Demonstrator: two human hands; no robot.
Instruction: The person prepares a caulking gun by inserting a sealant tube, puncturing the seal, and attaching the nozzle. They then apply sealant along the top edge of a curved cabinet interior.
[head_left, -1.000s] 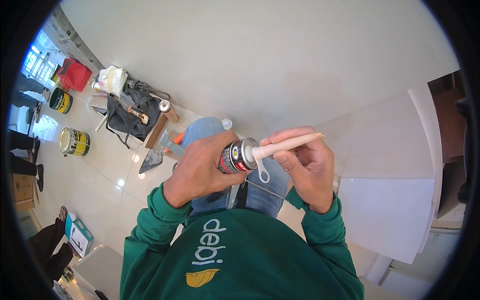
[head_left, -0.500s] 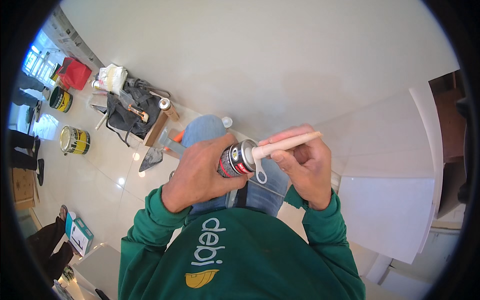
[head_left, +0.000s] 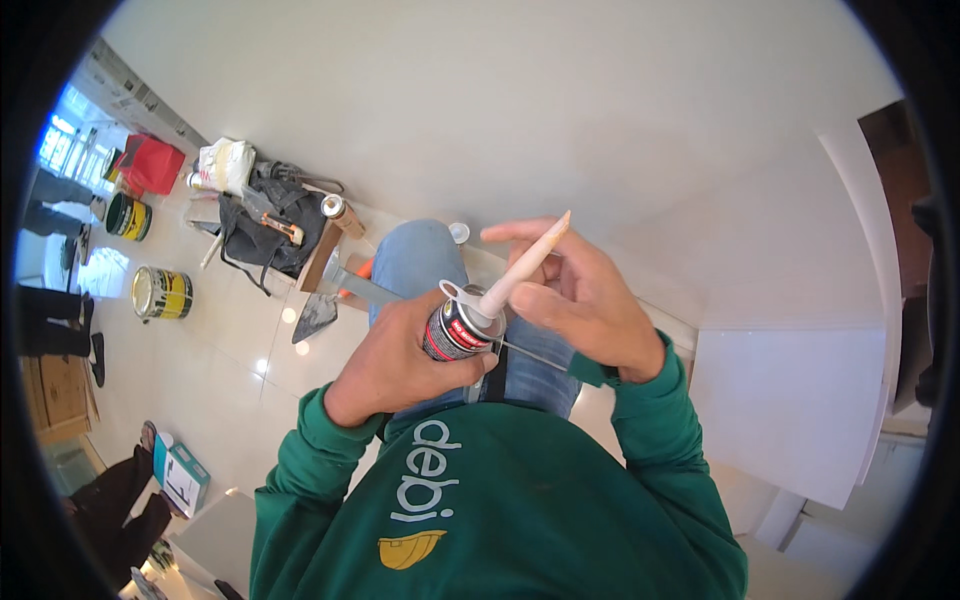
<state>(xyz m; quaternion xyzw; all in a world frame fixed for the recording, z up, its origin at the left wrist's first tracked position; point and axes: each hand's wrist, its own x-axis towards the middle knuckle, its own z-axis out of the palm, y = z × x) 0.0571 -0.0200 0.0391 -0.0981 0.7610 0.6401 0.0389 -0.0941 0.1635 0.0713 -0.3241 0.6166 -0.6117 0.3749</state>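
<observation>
Tube (head_left: 452, 338) in black, silver and red sits in front of the person's body, inside the left hand and just to the left of the right one, its nozzle end tipped up and to the right.

From the left edge, dark-clad legs (head_left: 48, 322) of a person stand on the shiny floor (head_left: 225, 345), with a teal and white box (head_left: 181, 476) further down, by another person's feet. Next come a dark green and yellow bucket (head_left: 130, 218), a white and yellow bucket (head_left: 174, 295) and a red bag (head_left: 153, 165). Near the wall (head_left: 500, 110), a black bag (head_left: 262, 240) carries an orange-handled cutter (head_left: 283, 229); a second tube (head_left: 344, 216) stands just to its right, and a trowel (head_left: 316, 315) lies on the floor below.

Then the left hand (head_left: 393, 358) — closed firmly around the tube's body, thumb along its lower side. A pale nozzle (head_left: 522, 268) rises from the tube's top, with a white ring tab (head_left: 468, 296) at its base. Beyond the knee (head_left: 412, 255) is a small clear cup (head_left: 459, 233).

Loosely open, the right hand (head_left: 592, 308) is around the nozzle — index finger stretched out, thumb apart; whether it touches the nozzle I cannot tell. Furthest right hangs a white panel (head_left: 785, 405).
</observation>
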